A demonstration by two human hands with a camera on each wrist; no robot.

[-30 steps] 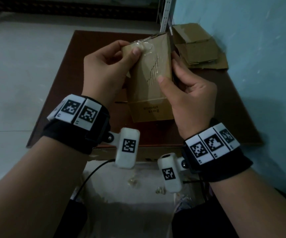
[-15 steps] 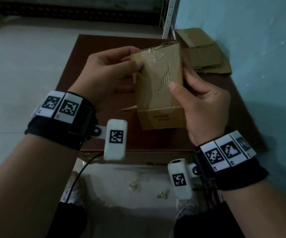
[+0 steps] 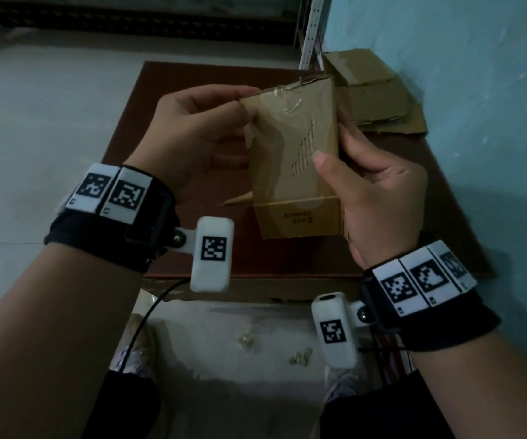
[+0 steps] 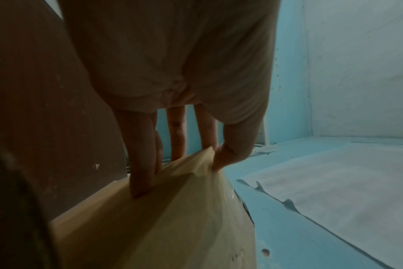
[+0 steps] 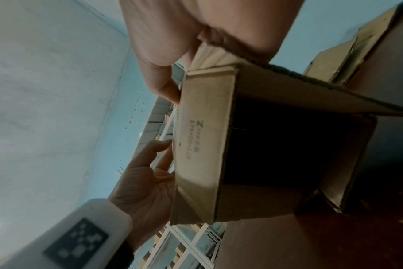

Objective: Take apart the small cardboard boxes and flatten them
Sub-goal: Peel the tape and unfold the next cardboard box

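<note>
A small brown cardboard box (image 3: 290, 147) is held upright in the air above the brown table (image 3: 173, 90). Clear tape (image 3: 284, 99) crosses its top end, and its lower end hangs open with a dark inside (image 5: 288, 145). My left hand (image 3: 246, 99) pinches the taped upper left corner between thumb and fingers; in the left wrist view the tape (image 4: 203, 163) is bunched under the thumb. My right hand (image 3: 335, 147) grips the box's right edge, with the thumb on the front face and the fingers behind.
Flattened cardboard boxes (image 3: 373, 93) lie stacked at the table's back right corner, against the blue wall (image 3: 477, 90). A white metal shelf post (image 3: 311, 30) stands behind them. Pale floor lies to the left, and a white sheet (image 3: 224, 343) lies below the table's near edge.
My left thumb has slid from the taped front face to the box's upper left corner. The box has shifted slightly right with both hands, and my right hand keeps its grip.
</note>
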